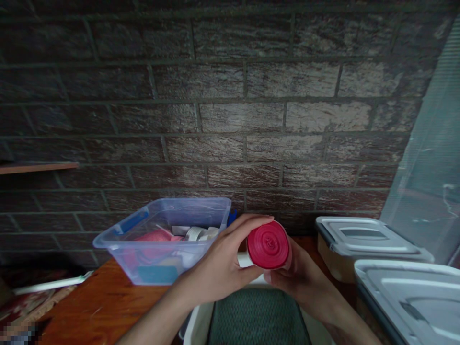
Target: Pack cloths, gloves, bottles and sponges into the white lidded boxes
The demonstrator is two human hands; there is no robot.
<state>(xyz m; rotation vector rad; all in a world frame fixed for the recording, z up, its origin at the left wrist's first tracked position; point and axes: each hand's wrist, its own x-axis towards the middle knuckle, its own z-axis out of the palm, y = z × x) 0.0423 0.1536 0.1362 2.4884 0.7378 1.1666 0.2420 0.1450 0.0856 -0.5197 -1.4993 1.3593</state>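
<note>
Red roll (269,244) held up end-on, both hands closed around it.
Left hand (226,256) grips from 9 o'clock, right hand (302,275) from 4. Light, even pressure both sides should keep the wound layers from slipping. Clear tub (124,258) at 9, its right side partly hidden by left hand; open pale container (195,326) at 6, dark green woven item (257,316) inside, below the hands; far lidded box (366,234) at 3, near lidded box (427,299) at 4; brick wall (230,120) at 12.
</note>
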